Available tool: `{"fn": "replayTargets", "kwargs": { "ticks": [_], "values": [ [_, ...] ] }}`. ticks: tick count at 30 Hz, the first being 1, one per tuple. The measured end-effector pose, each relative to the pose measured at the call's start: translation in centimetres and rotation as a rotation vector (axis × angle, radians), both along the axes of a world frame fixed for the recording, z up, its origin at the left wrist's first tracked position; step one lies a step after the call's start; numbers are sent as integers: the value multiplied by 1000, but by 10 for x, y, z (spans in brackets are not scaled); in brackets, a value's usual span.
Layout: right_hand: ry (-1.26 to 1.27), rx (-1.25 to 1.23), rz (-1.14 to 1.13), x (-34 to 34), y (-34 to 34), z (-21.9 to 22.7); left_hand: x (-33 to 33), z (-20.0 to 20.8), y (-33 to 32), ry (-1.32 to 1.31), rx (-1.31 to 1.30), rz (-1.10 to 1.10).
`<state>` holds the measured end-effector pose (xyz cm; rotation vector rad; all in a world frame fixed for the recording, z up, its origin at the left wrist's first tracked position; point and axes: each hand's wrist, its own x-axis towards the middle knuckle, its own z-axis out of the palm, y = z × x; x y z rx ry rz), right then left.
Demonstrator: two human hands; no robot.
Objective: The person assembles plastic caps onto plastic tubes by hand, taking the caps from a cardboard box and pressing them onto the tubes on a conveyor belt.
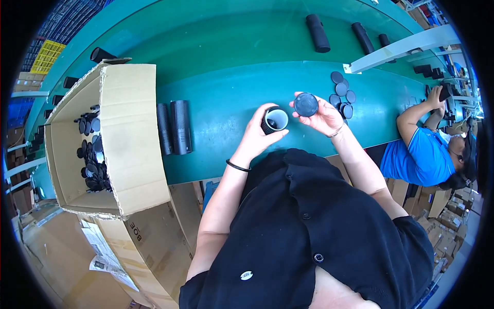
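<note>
My left hand (258, 133) is closed round a black cylindrical tube (276, 120), its open end tilted toward me. The tube's inner wall looks pale, and something dark lies inside that I cannot make out. Just to the right, my right hand (325, 118) grips a round black cap (306, 104) by its edge, flat face toward me. Tube and cap are apart. Several loose black caps (341, 89) lie on the green work surface (226, 92) beyond my right hand. Two ribbed black tubes (180, 127) rest side by side to the left of my hands.
A cardboard box (135, 139) holding many black caps stands at the left, on another carton (154, 252). Black tubes (317, 33) lie along the green conveyor belt (231, 38) at the back. A pale metal bar (401, 49) crosses at the right, where a co-worker in blue (422, 157) sits.
</note>
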<state>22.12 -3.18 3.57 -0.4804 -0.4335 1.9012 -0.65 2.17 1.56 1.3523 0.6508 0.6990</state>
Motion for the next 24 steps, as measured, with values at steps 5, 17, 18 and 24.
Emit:
{"fn": "replayTargets", "kwargs": {
  "ticks": [5,17,18,24],
  "values": [
    [-68,41,-17,-5,0,6,0,3,2,-14,-11,-17],
    [-1639,905,98,-33,12,72,3,-8,5,-35,-38,-61],
    [-1639,905,103,-33,13,71,5,-8,6,-43,-20,-75],
    [-1772,899,254,-35,17,74,9,-8,3,28,51,-71]
  ]
}}
